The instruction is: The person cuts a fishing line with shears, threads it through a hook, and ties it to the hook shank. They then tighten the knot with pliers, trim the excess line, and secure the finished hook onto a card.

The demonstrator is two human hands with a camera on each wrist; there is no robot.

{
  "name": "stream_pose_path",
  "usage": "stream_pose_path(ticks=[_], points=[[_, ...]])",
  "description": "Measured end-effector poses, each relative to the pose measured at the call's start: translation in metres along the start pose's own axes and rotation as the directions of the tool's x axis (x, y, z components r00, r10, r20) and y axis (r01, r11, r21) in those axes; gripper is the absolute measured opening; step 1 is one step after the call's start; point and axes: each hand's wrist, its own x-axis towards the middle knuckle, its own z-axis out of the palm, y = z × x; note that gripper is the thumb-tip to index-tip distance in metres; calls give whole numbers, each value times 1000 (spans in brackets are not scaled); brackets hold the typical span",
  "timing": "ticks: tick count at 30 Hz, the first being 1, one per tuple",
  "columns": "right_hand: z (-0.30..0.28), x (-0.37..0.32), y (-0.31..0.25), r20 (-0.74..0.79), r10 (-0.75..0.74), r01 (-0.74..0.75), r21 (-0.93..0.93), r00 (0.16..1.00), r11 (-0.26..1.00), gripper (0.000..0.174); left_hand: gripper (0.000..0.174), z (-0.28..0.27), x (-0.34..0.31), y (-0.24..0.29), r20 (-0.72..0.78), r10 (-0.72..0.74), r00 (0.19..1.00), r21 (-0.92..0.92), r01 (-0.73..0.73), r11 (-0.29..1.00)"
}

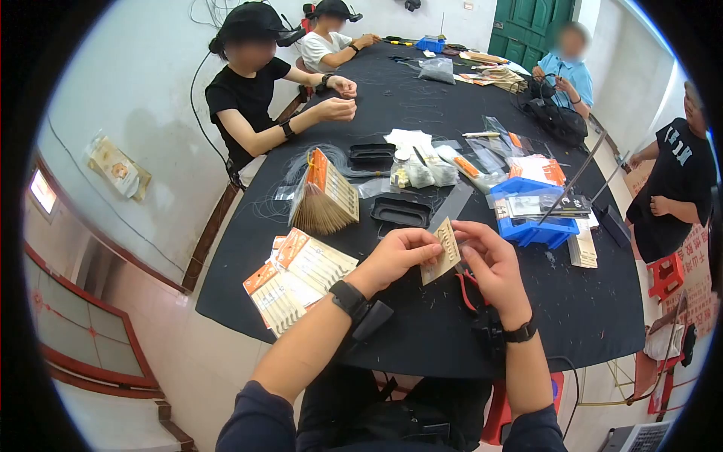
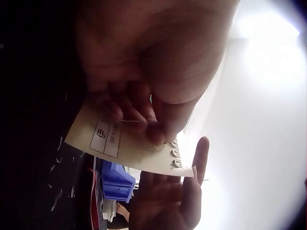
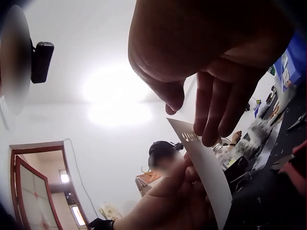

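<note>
A pale printed card (image 1: 440, 256) with a row of small cut tabs along one edge stands tilted between both hands. My left hand (image 1: 413, 250) pinches it near the middle of its side; in the left wrist view a fine thread (image 2: 129, 121) shows at those fingertips. My right hand (image 1: 489, 260) is at the card's far side, its fingers close to the tabbed edge. In the right wrist view its thumb (image 3: 175, 103) stands apart from the other fingers. Red-handled pliers (image 1: 467, 292) lie on the table below the right hand.
Orange-topped cards (image 1: 294, 275) lie left of my hands, with a fanned card stack (image 1: 327, 200) behind. Black trays (image 1: 401, 212) and a blue bin (image 1: 535, 232) holding packets and upright rods stand beyond. Other people sit or stand around the black table (image 1: 407, 331).
</note>
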Motion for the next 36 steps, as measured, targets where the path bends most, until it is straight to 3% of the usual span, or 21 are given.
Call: stream_pose_path(ticks=[4, 7, 10, 16, 19, 22, 27, 36], points=[[5, -1, -7, -26, 23, -23, 14, 999, 1000, 41, 14, -1, 0, -1, -11, -7, 1000, -11, 7, 1000], [14, -2, -13, -95, 51, -35, 162, 994, 986, 36, 15, -1, 1, -2, -10, -8, 1000, -14, 8, 1000], [0, 3, -6, 76, -167, 181, -266, 983, 947, 29, 15, -2, 1, -2, -8, -4, 1000, -13, 4, 1000], [6, -1, -11, -34, -29, 27, -59, 999, 998, 20, 15, -1, 1, 0, -20, -15, 1000, -4, 15, 1000], [9, -1, 1, -115, 20, -33, -115, 993, 993, 19, 14, 1, 1, 1, -24, -8, 1000, 14, 9, 1000], [8, -1, 2, -192, 121, -130, -35, 974, 991, 17, 12, 4, 0, 4, -50, -1, 999, 52, 4, 999], [5, 0, 5, -293, 129, -139, -15, 947, 990, 12, 12, 6, 0, 6, -116, 46, 992, 150, -28, 988], [-2, 1, 9, -379, 106, -120, -14, 919, 993, 11, 11, 8, -2, 17, -162, 14, 987, 375, 49, 926]])
